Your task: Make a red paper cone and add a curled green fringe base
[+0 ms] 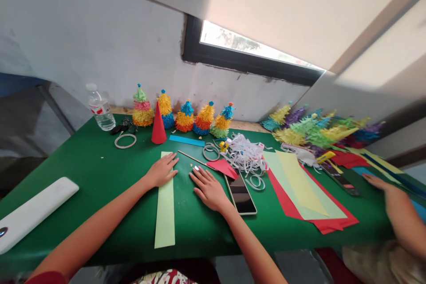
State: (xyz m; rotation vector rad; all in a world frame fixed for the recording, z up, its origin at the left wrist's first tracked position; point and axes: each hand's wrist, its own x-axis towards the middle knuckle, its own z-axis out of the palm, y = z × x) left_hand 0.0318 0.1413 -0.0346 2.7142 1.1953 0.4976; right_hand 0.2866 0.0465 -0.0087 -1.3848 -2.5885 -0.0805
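Observation:
A light green paper strip (165,215) lies lengthwise on the green table in front of me. My left hand (162,171) rests flat across its far end, fingers spread. To the right of the strip, my right hand (209,187) lies palm down on the table with its fingers apart, holding nothing. Just beyond it are a thin stick (191,157) and a folded red paper piece (224,168). A phone (242,196) lies beside my right wrist. Behind my left hand stands a red paper cone (159,128), and a blue strip (187,141) lies to its right.
Fringed paper cones (203,119) line the wall, with a water bottle (101,108) at left. White shredded strips (244,153) and stacked coloured sheets (306,186) lie right of centre. A white device (40,213) lies at left. Another person's hand (377,183) is at far right.

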